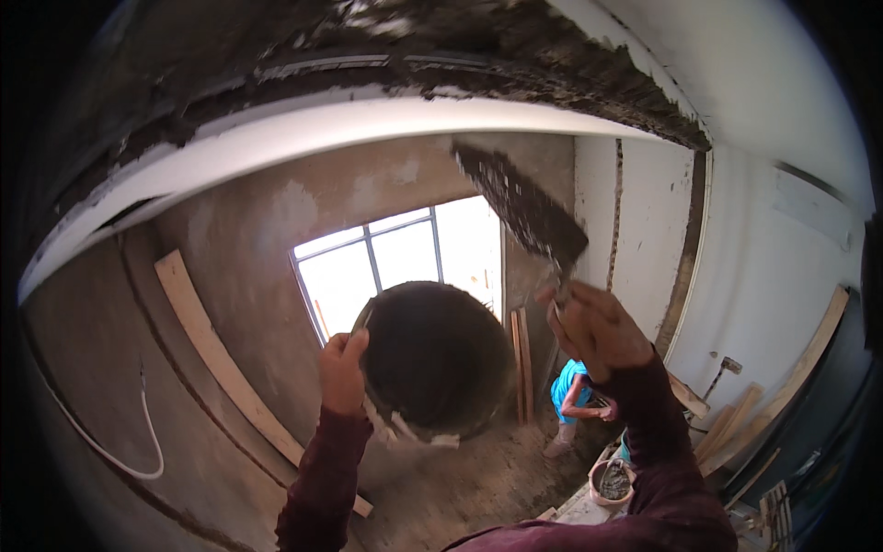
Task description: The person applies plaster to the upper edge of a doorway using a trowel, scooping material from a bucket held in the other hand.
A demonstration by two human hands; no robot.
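My left hand is closed on the left rim of a dark, round mortar pan, held up in front of me. Its inside is too dark to make out any contents, and pale crusts cling to its lower edge. Raised higher and to the right, my right hand grips the handle of a trowel. The trowel's blade points up and to the left, coated with dark wet mortar. It is apart from the pan. Above it, rough dark mortar covers the surface over a smooth white band.
Below right, a person in a blue shirt bends near a bucket of mortar. A long board leans on the left wall beside a hanging white cable. A window is behind the pan; planks lean at right.
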